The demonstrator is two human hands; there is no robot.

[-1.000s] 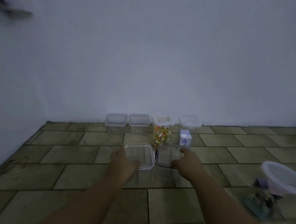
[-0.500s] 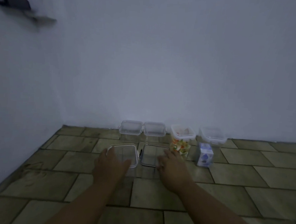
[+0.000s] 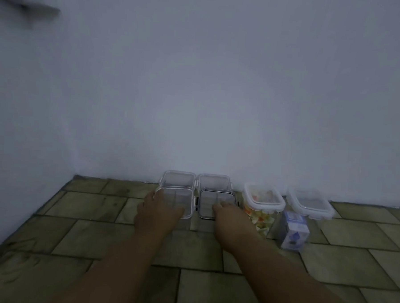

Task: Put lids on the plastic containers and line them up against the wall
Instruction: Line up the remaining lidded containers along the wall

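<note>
Two clear lidded containers stand on the tiled floor in front of me. My left hand (image 3: 155, 210) grips the left clear container (image 3: 180, 197), which has a pale rim. My right hand (image 3: 231, 219) grips the right clear container (image 3: 216, 202), whose rim is dark. Both touch or nearly touch two more clear lidded containers, one at the back left (image 3: 178, 179) and one at the back right (image 3: 213, 181), which stand against the wall (image 3: 209, 94). Right of these, a lidded container of colourful pieces (image 3: 262, 208) and a lidded container holding a blue-and-white box (image 3: 304, 214) stand by the wall.
The wall meets a side wall at a corner on the left (image 3: 75, 175). Olive floor tiles (image 3: 85, 238) stretch left, right and toward me. A blurred dark object (image 3: 28, 5) sticks out high on the left wall.
Both hands have slid their two containers forward, from the open floor up to the pair by the wall. The view has shifted, so the row sits further right.
</note>
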